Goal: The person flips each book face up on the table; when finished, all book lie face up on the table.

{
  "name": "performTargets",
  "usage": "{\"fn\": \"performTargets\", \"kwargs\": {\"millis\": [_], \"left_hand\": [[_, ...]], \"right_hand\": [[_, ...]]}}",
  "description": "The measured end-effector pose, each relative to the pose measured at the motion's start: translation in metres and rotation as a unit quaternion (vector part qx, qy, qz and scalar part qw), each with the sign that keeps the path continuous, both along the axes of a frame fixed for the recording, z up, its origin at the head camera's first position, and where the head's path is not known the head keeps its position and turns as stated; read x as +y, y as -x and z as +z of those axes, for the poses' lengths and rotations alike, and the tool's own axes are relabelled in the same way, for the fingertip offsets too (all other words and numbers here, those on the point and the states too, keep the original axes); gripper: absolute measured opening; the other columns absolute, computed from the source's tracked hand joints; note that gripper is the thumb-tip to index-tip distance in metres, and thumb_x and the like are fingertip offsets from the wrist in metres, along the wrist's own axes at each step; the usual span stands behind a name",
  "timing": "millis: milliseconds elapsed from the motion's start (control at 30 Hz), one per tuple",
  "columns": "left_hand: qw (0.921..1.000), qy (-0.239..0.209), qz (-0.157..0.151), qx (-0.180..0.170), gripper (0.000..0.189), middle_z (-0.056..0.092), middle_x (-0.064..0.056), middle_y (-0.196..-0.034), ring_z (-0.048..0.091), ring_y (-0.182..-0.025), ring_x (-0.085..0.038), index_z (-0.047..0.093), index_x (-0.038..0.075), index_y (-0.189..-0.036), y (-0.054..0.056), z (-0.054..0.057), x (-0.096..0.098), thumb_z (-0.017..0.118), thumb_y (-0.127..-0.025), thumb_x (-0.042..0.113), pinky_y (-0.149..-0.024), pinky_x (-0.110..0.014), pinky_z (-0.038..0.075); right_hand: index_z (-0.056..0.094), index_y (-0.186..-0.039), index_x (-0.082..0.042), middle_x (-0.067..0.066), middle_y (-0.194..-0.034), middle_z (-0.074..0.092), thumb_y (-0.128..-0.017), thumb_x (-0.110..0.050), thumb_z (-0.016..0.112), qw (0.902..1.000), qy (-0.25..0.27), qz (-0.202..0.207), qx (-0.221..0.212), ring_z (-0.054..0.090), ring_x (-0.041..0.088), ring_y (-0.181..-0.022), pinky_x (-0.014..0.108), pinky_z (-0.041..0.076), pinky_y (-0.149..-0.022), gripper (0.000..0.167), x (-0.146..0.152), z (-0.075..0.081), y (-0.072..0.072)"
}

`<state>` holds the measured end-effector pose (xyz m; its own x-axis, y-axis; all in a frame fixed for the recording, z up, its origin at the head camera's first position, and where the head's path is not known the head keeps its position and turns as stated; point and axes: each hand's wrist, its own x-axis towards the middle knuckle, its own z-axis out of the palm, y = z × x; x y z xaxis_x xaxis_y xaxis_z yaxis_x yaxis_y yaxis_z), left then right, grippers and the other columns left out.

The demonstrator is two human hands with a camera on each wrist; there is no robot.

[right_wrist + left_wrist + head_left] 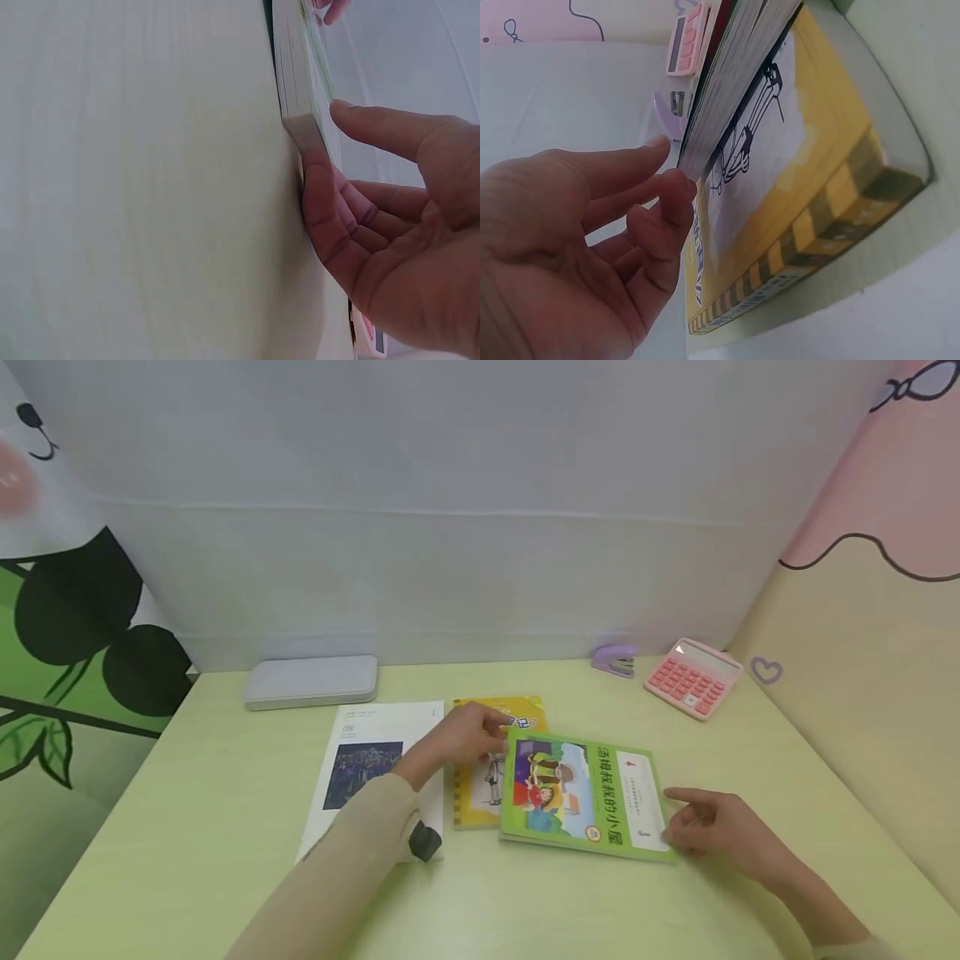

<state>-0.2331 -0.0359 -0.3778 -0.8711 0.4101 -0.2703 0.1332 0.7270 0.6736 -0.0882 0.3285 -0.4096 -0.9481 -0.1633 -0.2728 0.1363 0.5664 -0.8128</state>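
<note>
A green picture-covered book (558,793) lies turned sideways, its left edge overlapping a yellow book (472,810). My left hand (468,732) reaches over the yellow book, fingertips right at the green book's far left corner. In the left wrist view, its fingers (664,214) are loosely bent and the thumb stands apart from the book. With thumb and fingers my right hand (720,831) holds the green book's right edge near the front corner. The right wrist view shows one fingertip at that corner of the page block (300,97).
Left of the yellow book is a white booklet (367,727), partly behind my left forearm. A grey case (311,682) sits at the back left. Towards the back right are a purple stapler (613,660) and a pink calculator (693,679). A wall closes off the right side.
</note>
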Motion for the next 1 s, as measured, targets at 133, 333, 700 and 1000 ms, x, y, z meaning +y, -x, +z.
{"fn": "performTargets", "kwargs": {"millis": [133, 333, 700, 1000], "left_hand": [[1.0000, 0.005, 0.002, 0.000, 0.047, 0.070, -0.006, -0.112, 0.064, -0.073, -0.017, 0.067, 0.013, -0.143, 0.004, -0.001, 0.002, 0.077, -0.098, 0.018, -0.069, -0.025, 0.051], [1.0000, -0.001, 0.005, -0.001, 0.044, 0.072, -0.008, -0.115, 0.065, -0.073, -0.017, 0.070, 0.011, -0.140, 0.006, -0.002, 0.003, 0.077, -0.097, 0.016, -0.071, -0.026, 0.051], [1.0000, -0.004, 0.006, -0.003, 0.044, 0.072, -0.009, -0.116, 0.064, -0.072, -0.017, 0.070, 0.009, -0.139, 0.008, -0.004, 0.007, 0.078, -0.096, 0.016, -0.068, -0.024, 0.050], [1.0000, 0.003, 0.009, 0.001, 0.042, 0.071, -0.008, -0.118, 0.065, -0.077, -0.017, 0.071, 0.010, -0.138, 0.009, -0.006, 0.011, 0.078, -0.097, 0.016, -0.069, -0.024, 0.051]], "right_hand": [[0.045, -0.150, 0.015, 0.009, -0.096, 0.068, -0.088, -0.012, 0.083, 0.9999, -0.012, -0.001, 0.004, 0.064, 0.014, -0.078, 0.025, 0.056, -0.069, 0.078, -0.005, 0.000, -0.004], [0.046, -0.149, 0.015, 0.008, -0.094, 0.067, -0.086, -0.013, 0.086, 0.9996, -0.024, -0.005, 0.014, 0.062, 0.013, -0.079, 0.024, 0.055, -0.067, 0.080, -0.009, 0.000, -0.009], [0.049, -0.149, 0.012, 0.006, -0.095, 0.066, -0.081, -0.011, 0.090, 0.9977, -0.062, -0.009, 0.027, 0.060, 0.013, -0.080, 0.021, 0.051, -0.069, 0.083, -0.013, -0.002, -0.014], [0.049, -0.150, 0.010, 0.005, -0.095, 0.066, -0.078, -0.013, 0.092, 0.9953, -0.090, -0.015, 0.033, 0.062, 0.016, -0.083, 0.022, 0.052, -0.068, 0.086, -0.014, -0.003, -0.015]]}}
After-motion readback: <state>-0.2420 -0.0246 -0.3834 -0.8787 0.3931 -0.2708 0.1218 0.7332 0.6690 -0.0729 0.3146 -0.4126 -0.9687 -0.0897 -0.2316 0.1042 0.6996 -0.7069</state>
